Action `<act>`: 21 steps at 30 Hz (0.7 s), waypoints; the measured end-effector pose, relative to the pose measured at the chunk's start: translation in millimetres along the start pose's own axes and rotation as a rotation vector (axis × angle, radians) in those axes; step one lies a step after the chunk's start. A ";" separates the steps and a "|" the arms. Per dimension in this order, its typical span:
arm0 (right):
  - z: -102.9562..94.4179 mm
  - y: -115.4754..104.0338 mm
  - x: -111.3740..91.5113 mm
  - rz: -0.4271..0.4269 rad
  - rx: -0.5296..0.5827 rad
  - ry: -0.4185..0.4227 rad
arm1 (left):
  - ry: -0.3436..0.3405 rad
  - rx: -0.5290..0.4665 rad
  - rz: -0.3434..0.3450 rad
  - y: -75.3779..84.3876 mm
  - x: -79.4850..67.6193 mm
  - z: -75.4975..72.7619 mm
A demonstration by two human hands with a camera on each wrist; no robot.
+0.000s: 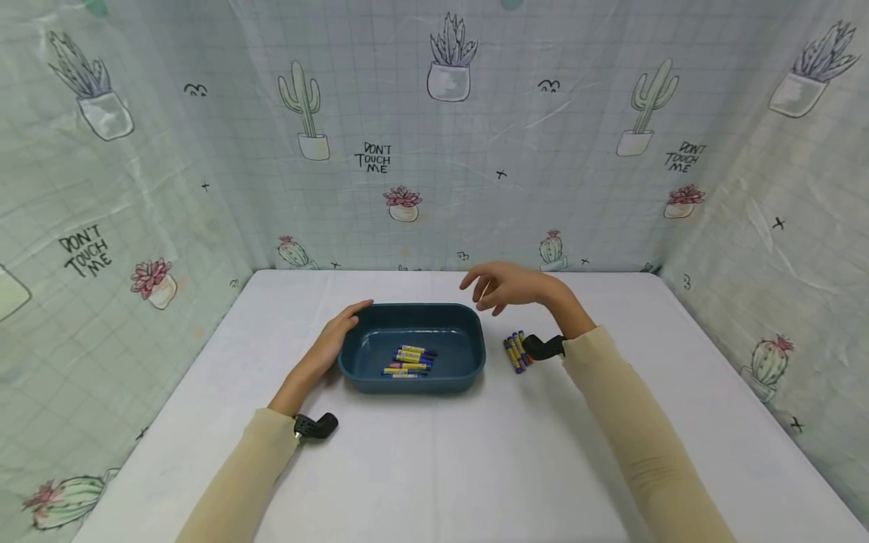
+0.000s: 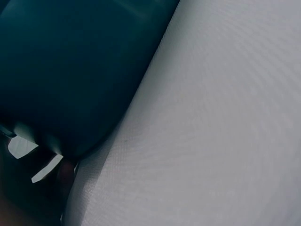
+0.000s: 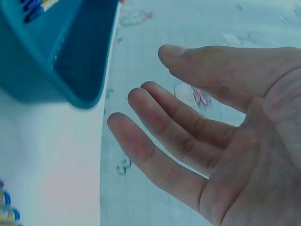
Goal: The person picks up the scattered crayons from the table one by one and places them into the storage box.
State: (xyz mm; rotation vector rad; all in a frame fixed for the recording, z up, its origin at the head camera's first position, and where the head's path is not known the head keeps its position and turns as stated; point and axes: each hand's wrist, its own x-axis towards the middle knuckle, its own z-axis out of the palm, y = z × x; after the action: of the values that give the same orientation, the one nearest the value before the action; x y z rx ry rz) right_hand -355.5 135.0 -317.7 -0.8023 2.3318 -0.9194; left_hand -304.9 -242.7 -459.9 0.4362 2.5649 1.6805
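Note:
A dark teal box (image 1: 414,386) with rounded corners stands on the table, and several crayons (image 1: 411,359) in yellow and blue wrappers lie on its floor. At the box's left end my left hand (image 1: 334,338) holds the rim; in the left wrist view its fingers are partly dark against the outer wall (image 2: 70,84). My right hand (image 1: 509,286) hovers near the back right corner, fingers loosely bent and apart, with nothing in them. Beneath the right wrist, to the right of the box, more crayons (image 1: 516,353) lie side by side.
A white table (image 1: 434,460) carries everything and meets a patterned cloth (image 1: 462,226) at its back edge. The same kind of cloth hangs along both sides. Each wrist wears a black camera mount, such as the left mount (image 1: 317,426).

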 end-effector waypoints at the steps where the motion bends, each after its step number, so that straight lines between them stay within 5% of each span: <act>1: -1.2 2.9 -4.4 0.001 0.000 0.015 | 0.007 0.002 0.005 -4.8 1.5 0.4; 5: -3.3 17.4 -19.5 0.006 0.010 0.073 | 0.003 -0.007 -0.010 1.9 -0.5 1.0; 12: 2.2 51.4 -39.1 0.043 0.056 0.142 | -0.023 0.011 -0.015 38.3 -11.3 -0.8; 21: 21.4 96.7 -52.0 0.094 0.144 0.157 | -0.005 -0.005 0.008 6.1 -0.3 1.5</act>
State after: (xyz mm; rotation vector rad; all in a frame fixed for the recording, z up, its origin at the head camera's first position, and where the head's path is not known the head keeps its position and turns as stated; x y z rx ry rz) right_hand -338.1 218.7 -389.8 -0.5763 2.3810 -1.1298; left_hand -303.0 -239.1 -455.1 0.4499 2.5587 1.6852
